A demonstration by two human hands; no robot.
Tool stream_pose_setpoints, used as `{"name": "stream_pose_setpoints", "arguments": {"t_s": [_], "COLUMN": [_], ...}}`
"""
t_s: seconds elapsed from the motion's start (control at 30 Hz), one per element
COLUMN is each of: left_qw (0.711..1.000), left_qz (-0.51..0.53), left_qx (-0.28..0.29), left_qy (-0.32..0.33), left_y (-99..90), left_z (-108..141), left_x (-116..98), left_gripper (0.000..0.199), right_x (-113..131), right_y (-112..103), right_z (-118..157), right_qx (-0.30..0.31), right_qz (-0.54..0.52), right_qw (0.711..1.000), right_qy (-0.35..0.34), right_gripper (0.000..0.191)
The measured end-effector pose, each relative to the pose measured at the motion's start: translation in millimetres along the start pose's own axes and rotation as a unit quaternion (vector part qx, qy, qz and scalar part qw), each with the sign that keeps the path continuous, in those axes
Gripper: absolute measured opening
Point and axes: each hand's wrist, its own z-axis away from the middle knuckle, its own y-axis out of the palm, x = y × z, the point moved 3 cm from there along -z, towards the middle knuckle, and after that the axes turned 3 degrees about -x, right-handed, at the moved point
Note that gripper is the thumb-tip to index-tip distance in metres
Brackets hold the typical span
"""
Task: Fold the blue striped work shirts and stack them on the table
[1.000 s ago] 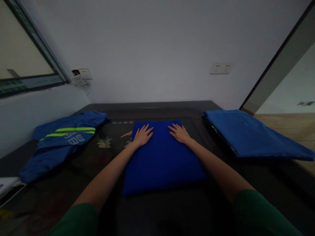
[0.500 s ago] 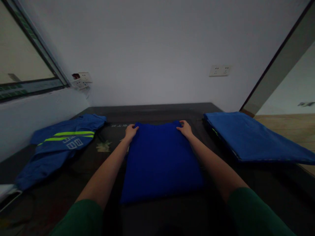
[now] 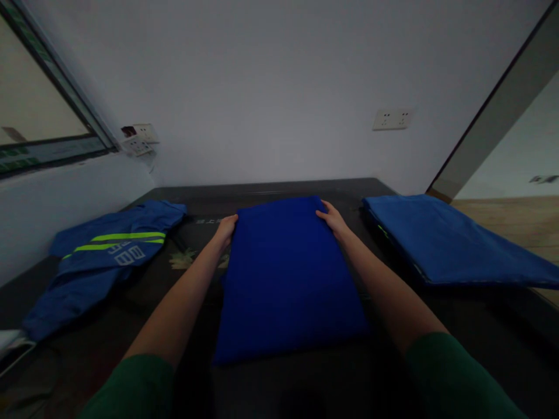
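In front of me lies a folded bright blue garment [image 3: 292,279], a flat rectangle with its near edge toward me. My left hand [image 3: 226,228] is closed at its far left corner, the fingertips partly hidden behind the cloth. At the far right corner, my right hand [image 3: 332,219] grips the edge with thumb on the near side and fingers behind. Between the two hands the far edge looks slightly raised, higher on the right. What kind of garment it is cannot be made out.
The dark table [image 3: 279,384] meets a white wall. On the left lies a blue work jacket [image 3: 144,218] with yellow-green stripes, near a white object [image 3: 9,338] at the edge. A folded blue stack of cloth [image 3: 454,244] occupies the right. Wall sockets [image 3: 393,119] are behind.
The garment's far edge has moved up and away, and its notched outline now looks straight. Both hands shifted slightly with it, keeping to the far corners. My left fingers have slipped behind the cloth.
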Motion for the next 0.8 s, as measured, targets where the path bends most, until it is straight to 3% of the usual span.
{"name": "stream_pose_setpoints", "arguments": {"t_s": [0.1,0.2,0.27,0.37,0.47,0.63,0.73,0.8], "left_qw": [0.994,0.985,0.973,0.928,0.911,0.904,0.918,0.928], "left_qz": [-0.107,-0.166,-0.223,-0.333,-0.357,-0.362,-0.306,-0.266], "left_qx": [-0.032,-0.035,-0.023,-0.017,0.013,0.204,0.245,0.259], "left_qy": [-0.001,0.011,0.054,0.164,0.204,0.097,0.064,0.041], "left_y": [-1.3,1.2,2.0,-8.3,-40.4,-98.5,-105.4,-100.0], "left_z": [1.4,5.0,11.2,35.0,81.2,190.8,248.5,273.9], "left_x": [8.0,5.7,-3.0,-21.0,-28.7,-5.1,4.7,5.9], "left_gripper": [0.026,0.044,0.059,0.064,0.055,0.043,0.044,0.044], "right_x": [-9.4,-6.8,4.2,25.1,37.0,34.3,31.9,34.6], "right_y": [0.8,0.9,-0.7,-11.3,-41.7,-105.9,-117.4,-114.5], "right_z": [6.7,18.3,29.0,55.3,98.6,190.6,232.6,248.0], "right_qx": [-0.019,-0.041,-0.052,-0.034,0.022,0.149,0.229,0.233], "right_qz": [0.087,0.123,0.164,0.204,0.158,0.123,0.114,0.106], "right_qw": [0.996,0.992,0.984,0.970,0.979,0.981,0.966,0.966], "right_qy": [0.024,0.006,-0.045,-0.131,-0.126,-0.004,0.042,0.026], "right_gripper": [0.051,0.056,0.053,0.045,0.040,0.031,0.037,0.036]}}
